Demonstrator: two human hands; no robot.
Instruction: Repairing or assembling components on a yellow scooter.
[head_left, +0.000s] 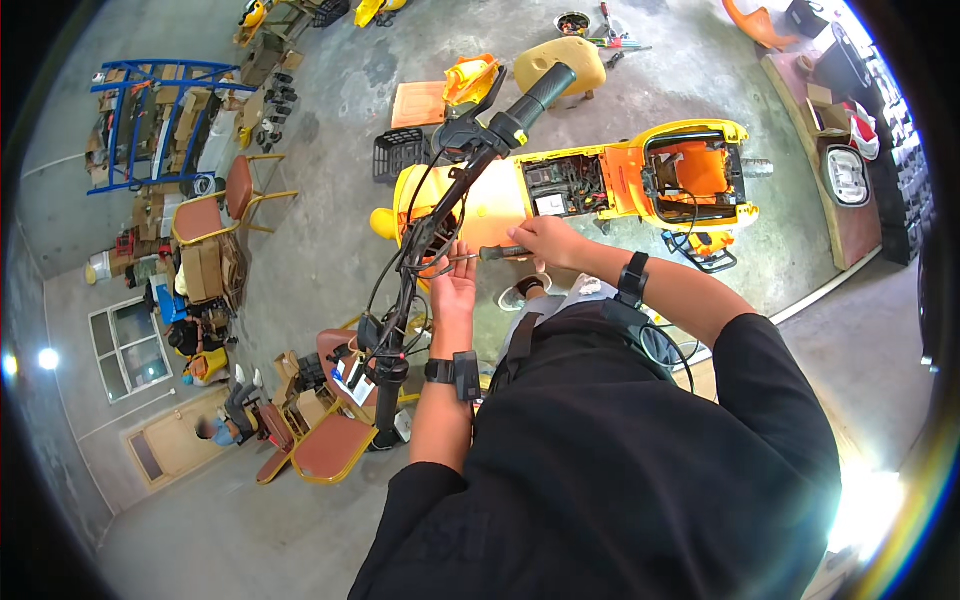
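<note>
In my right hand [547, 243] is a screwdriver [503, 253], its dark handle gripped from the end and its thin shaft directed left. My left hand [455, 288] is palm up with the fingers stretched out, and the shaft's tip lies at those fingers. Any small part on them is too small to make out. Just left of that hand run the handlebars [428, 240] of a yellow scooter, with black cables hanging along them. Its orange-yellow body [495, 200] lies beyond my hands, the seat area opened to show wiring [565, 180].
Beyond the scooter are a black crate [400, 155], a yellow seat [560, 66] and a bowl of small parts [572, 24]. Brown chairs [335, 447] stand at left, near a blue rack [170, 75]. A bench [815, 150] runs along the right. Another person [225, 430] is at lower left.
</note>
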